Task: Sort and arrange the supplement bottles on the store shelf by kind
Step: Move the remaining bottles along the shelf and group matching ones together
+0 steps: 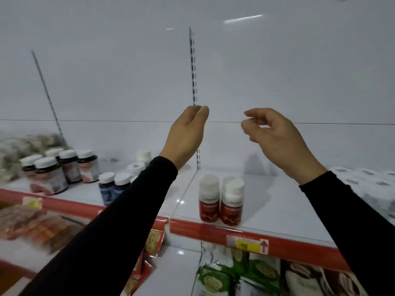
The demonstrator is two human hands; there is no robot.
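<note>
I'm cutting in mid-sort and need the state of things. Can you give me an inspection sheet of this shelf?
Surface: white shelf, red front strip.
Job's things: red-label bottles grouped right of the divider; dark jars and blue-label bottles at left.
Clutter: blurred packets far left.
Hands: left hand and right hand raised, loosely curled, holding nothing.
Cables: nothing seen.
Surroundings: paper rolls at right; snack packets on the shelf below.

Three white-capped plastic bottles with red labels (221, 200) stand upright, touching, near the front edge of the white store shelf (277, 201). To their left, two small dark bottles with blue labels (114, 188) stand side by side, and further left a cluster of larger brown white-lidded jars (58, 168) (labels blurred).
</note>
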